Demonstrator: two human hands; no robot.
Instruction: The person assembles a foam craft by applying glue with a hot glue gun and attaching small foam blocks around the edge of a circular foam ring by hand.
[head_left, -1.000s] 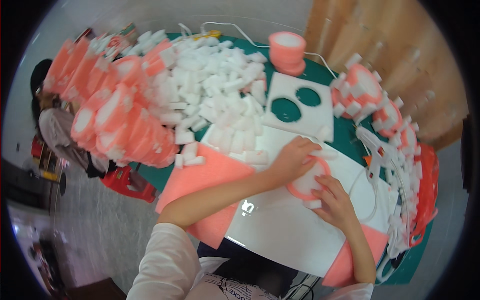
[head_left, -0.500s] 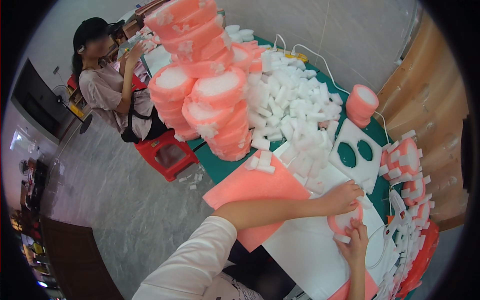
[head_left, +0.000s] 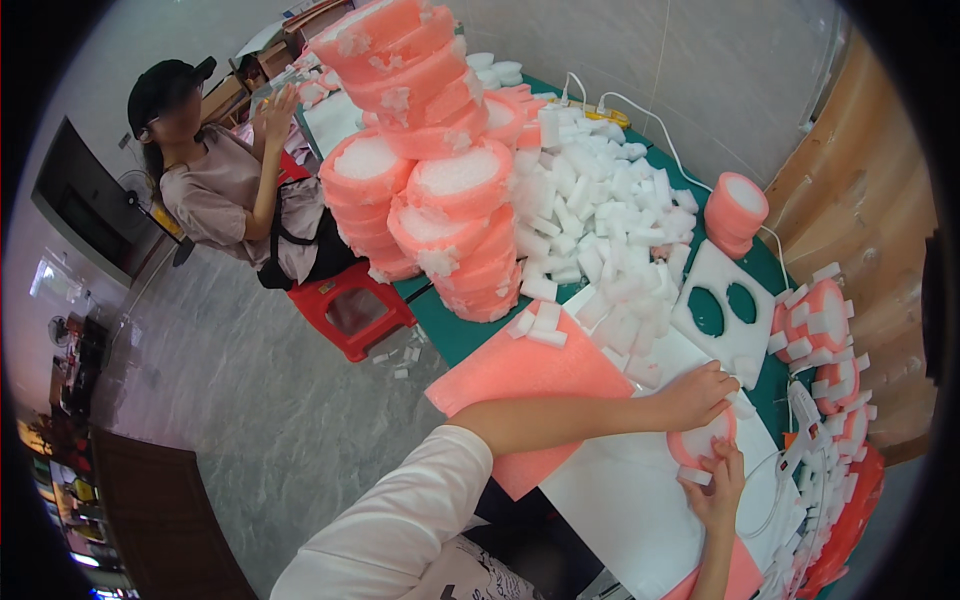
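Head view: left hand [head_left: 697,396] and right hand [head_left: 718,487] both clasp pink foam ring [head_left: 701,443] on white sheet [head_left: 640,500], fingers curled round its rim; small white block [head_left: 694,476] at right fingertips. Done: tall stacks of filled rings [head_left: 430,170] on green table [head_left: 455,335]. Left: big heap of white blocks [head_left: 610,215]. Person in cap [head_left: 215,175] works nearby.

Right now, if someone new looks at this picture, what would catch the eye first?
First comes the tall leaning stack of pink foam rings at the top centre, with a heap of small white foam blocks just to its right on the green table. Lower right, the left hand and right hand hold one pink foam ring over a white sheet. Another person sits at the upper left.
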